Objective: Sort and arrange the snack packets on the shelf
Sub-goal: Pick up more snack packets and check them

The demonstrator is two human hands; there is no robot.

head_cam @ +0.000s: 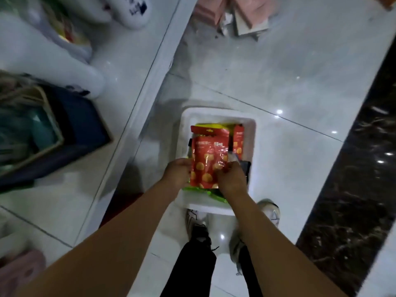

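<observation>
A white plastic bin (pixel 250 133) stands on the floor in front of my feet, filled with snack packets. On top lies a red packet (pixel 206 155) printed with round yellow snacks. My left hand (pixel 177 171) grips its lower left edge and my right hand (pixel 230 177) pinches its lower right side. Another red packet (pixel 238 139) stands upright at the bin's right. Green packets (pixel 199 190) and a yellow one (pixel 211 125) show underneath. A dark packet (pixel 246 167) sits beside my right hand.
A white shelf (pixel 137 67) runs along the left, carrying white plush items (pixel 42 56) and a dark blue box (pixel 85 129). Pink boxes (pixel 246 13) lie on the floor at the top. A black marble strip (pixel 364 189) borders the tiled floor on the right.
</observation>
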